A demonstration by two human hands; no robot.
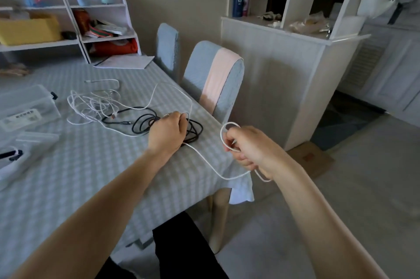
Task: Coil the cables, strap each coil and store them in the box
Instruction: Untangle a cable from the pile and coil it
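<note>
A white cable point(205, 160) runs from my left hand point(167, 132) to my right hand point(246, 148). My right hand grips a small loop of it just off the table's right edge. My left hand pinches the same cable over the table, above a loose black cable point(145, 123). From that hand the white cable arcs back towards a tangle of white cables point(91, 102) in the middle of the checked tablecloth point(79, 176). A clear plastic box point(25, 106) stands at the left, and a second clear box point(13, 160) with black straps in it sits nearer me.
Two grey-covered chairs point(218, 78) stand along the table's right side. White desk shelves point(75, 24) and a sheet of paper point(127, 61) occupy the table's far end. A white cabinet point(284, 56) stands to the right, with flat cardboard point(311, 158) on the floor.
</note>
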